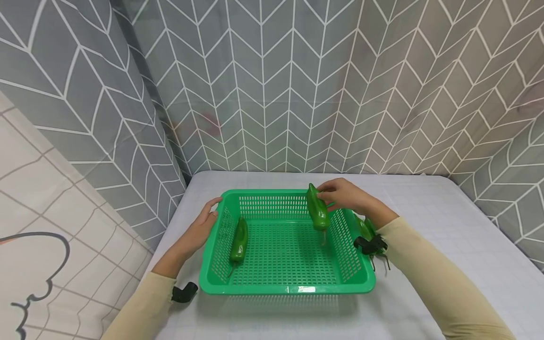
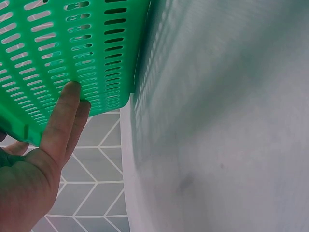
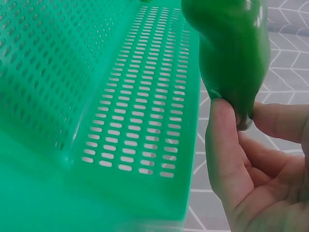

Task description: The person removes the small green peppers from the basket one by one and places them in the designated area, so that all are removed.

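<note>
In the head view, my right hand (image 1: 340, 194) pinches a long green pepper (image 1: 317, 208) over the right side of a green plastic basket (image 1: 293, 289). The right wrist view shows thumb and fingers at the tapered end of this pepper (image 3: 234, 53), which has a glossy skin. Its stem hangs downward. My left hand (image 1: 204, 225) holds the basket's left rim; in the left wrist view two fingers (image 2: 63, 118) lie along the outer slotted wall. Another green pepper (image 1: 240, 242) lies inside the basket along the left wall, stem toward the front.
Several green peppers (image 1: 366, 229) lie on the white-covered table (image 1: 425, 208) just right of the basket, partly hidden by the right wrist and its black camera mount (image 1: 370, 245). A grey curtain (image 1: 272, 94) with white chevrons hangs behind the table.
</note>
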Available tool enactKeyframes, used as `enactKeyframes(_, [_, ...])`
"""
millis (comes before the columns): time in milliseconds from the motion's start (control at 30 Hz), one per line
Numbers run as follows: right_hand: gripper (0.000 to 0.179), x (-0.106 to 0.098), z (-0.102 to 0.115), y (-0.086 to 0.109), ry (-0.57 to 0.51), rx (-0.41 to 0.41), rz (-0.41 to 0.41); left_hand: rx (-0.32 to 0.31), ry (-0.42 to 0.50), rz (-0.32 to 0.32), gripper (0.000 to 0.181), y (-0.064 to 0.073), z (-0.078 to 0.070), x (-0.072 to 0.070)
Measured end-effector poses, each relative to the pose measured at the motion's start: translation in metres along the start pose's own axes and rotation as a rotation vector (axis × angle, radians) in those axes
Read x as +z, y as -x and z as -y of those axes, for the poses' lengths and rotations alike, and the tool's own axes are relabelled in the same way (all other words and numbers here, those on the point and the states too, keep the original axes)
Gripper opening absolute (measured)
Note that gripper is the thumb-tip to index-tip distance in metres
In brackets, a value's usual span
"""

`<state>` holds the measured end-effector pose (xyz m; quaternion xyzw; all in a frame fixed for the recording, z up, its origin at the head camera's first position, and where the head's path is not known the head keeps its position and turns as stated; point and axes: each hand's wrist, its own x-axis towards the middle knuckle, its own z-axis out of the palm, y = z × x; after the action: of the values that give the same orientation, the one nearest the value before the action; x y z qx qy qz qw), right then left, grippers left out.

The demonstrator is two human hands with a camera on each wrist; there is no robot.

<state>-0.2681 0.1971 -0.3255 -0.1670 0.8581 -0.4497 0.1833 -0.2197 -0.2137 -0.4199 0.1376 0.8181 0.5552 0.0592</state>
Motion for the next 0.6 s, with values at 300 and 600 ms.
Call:
enactKeyframes(300, [0.045,-0.013,-0.004,0.01,0.0,-0.001,-0.013,-0.008,-0.017,-0.004,0.049,-0.001,0.001,-0.001])
enactKeyframes(600, [0.047,-0.022,-0.012,0.02,0.006,0.008,-0.016,-0.012,-0.017,-0.011,0.05,0.002,-0.003,-0.001])
